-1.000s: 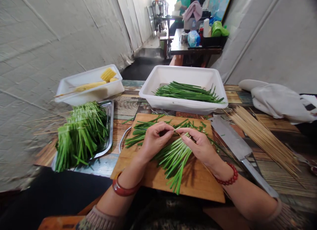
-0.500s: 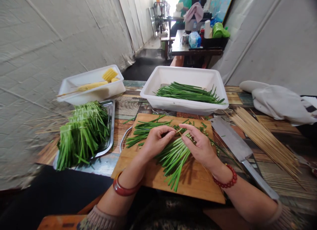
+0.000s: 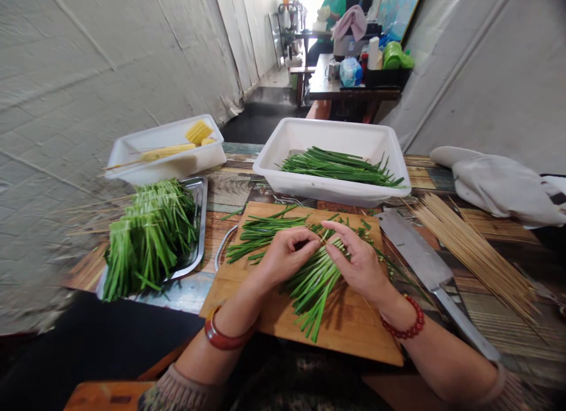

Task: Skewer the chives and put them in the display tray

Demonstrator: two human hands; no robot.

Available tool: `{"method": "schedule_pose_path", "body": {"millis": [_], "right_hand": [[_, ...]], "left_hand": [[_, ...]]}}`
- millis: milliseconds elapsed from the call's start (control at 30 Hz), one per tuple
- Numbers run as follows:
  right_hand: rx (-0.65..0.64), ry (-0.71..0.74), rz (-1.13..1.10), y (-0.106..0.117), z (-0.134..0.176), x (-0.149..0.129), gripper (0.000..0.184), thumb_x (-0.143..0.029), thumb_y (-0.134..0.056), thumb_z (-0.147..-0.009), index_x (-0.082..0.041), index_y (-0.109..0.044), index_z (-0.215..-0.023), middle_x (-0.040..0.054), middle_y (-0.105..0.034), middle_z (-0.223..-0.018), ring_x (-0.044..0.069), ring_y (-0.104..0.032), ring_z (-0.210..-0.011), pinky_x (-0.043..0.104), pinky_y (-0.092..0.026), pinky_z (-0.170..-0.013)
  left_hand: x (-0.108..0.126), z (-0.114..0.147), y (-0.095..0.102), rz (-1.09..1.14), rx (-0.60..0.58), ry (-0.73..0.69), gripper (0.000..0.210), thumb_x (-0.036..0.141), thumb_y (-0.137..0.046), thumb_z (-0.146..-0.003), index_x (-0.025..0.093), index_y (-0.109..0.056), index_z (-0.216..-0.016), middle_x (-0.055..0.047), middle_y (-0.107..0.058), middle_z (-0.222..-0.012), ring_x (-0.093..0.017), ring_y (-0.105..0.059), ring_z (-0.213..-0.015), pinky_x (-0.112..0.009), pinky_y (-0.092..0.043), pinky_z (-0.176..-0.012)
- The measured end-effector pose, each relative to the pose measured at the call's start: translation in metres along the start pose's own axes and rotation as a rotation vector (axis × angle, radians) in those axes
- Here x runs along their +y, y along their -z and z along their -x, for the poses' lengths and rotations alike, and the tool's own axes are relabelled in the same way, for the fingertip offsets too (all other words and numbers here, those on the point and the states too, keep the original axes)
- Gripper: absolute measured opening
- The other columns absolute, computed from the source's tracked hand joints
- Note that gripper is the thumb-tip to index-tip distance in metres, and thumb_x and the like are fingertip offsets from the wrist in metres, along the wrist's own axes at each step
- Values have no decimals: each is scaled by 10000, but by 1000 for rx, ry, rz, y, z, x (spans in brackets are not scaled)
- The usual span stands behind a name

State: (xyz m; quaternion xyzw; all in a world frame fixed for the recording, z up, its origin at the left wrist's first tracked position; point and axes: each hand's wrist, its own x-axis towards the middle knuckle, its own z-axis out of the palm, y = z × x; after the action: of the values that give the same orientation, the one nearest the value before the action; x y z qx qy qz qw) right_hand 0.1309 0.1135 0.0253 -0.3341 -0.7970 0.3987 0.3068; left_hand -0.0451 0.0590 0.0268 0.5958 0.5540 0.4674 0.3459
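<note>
Over the wooden cutting board [image 3: 247, 305], my left hand [image 3: 289, 252] is closed in a pinch, its thumb and index fingertip together. What it pinches is too small to make out. My right hand [image 3: 354, 257] meets it, with thumb and index finger bent around the pale ends of a fanned bunch of garlic chives [image 3: 309, 299]. A thin yellowish piece shows between the two hands' fingertips. The green ends of the bunch spread toward me on the board. More loose chives [image 3: 260, 231] lie behind my left hand.
A metal tray [image 3: 201, 222] at left bears skewered chives [image 3: 150, 228]. Behind stand white tubs, one with chives [image 3: 340, 166], one with corn [image 3: 177, 150]. At right lie a cleaver [image 3: 418, 252], bamboo skewers [image 3: 477, 257] and a whitish cloth [image 3: 495, 184]. A person [image 3: 333, 13] is far back.
My left hand has shifted slightly right, closer to my right fingertips, and its pinch has tightened. My right hand stays nearly in place over the bunch. The whole view has shifted slightly.
</note>
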Motion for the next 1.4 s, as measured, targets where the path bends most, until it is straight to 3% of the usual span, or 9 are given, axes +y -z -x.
{"method": "schedule_pose_path", "body": {"millis": [233,367,533,600,733,800,1033,1267,1400], "right_hand": [[34,16,41,-2,2,4,185,-266,-545,-910,-234,-596,-1085,52,-709,-1020,200,-672,-894,320,-507,-821],[47,16,67,-1,2,4,74,-258,-554,-902,-231,-586,-964,31,-690,-904,185,-649,-814,300,-494,-769],[27,-40,49,0,2,4,82,-277,-556,-904,-218,-595,-948,13,-651,-829,159,-592,-704,282,-454,-676],[6,-66,22,0,2,4,89,-286,-547,-910,-214,-596,-931,8,-636,-807,154,-578,-690,276,-442,-653],[-28,-63,-44,1,3,2,80,-273,-543,-904,-210,-594,-908,13,-634,-825,155,-588,-723,273,-456,-682],[-40,-65,-61,2,3,2,74,-267,-543,-900,-211,-592,-900,15,-635,-831,155,-591,-732,273,-462,-692],[-67,-114,-54,2,2,3,193,-308,-540,-902,-201,-627,-1037,47,-685,-940,183,-633,-815,303,-481,-756],[-81,-126,-30,2,2,2,250,-322,-546,-893,-189,-652,-1076,68,-719,-1023,208,-665,-902,328,-500,-820],[-70,-102,-21,1,2,3,237,-315,-540,-897,-195,-657,-1065,63,-726,-1017,209,-669,-913,333,-502,-842]], "left_hand": [[0,-1,-2,-9,15,-9,204,246,-593,-874,148,-692,-726,-28,-667,-719,-141,-596,-702,-246,-432,-698],[-2,1,-4,36,-55,12,209,259,-576,-884,141,-701,-765,-37,-680,-750,-144,-603,-721,-243,-443,-702],[-2,4,6,118,-141,101,215,311,-590,-875,142,-720,-851,-40,-712,-772,-146,-614,-698,-231,-466,-648],[-6,3,14,126,-17,140,228,326,-577,-883,144,-714,-873,-38,-718,-754,-148,-631,-685,-237,-484,-656],[-24,-1,31,-6,415,128,215,330,-580,-885,156,-705,-901,-27,-703,-733,-151,-637,-691,-249,-491,-676],[-34,-3,36,-108,475,94,189,304,-590,-879,158,-710,-876,-33,-701,-745,-160,-635,-714,-258,-485,-676],[-41,-6,29,-495,216,-75,122,150,-605,-874,164,-727,-877,-71,-691,-865,-203,-630,-849,-327,-481,-798],[-36,-8,23,-865,119,-61,75,173,-663,-847,176,-738,-857,-76,-676,-884,-233,-602,-883,-347,-468,-800],[-27,-7,20,-1039,89,-71,211,215,-562,-920,184,-729,-795,-82,-676,-882,-237,-581,-879,-361,-440,-778]]}}
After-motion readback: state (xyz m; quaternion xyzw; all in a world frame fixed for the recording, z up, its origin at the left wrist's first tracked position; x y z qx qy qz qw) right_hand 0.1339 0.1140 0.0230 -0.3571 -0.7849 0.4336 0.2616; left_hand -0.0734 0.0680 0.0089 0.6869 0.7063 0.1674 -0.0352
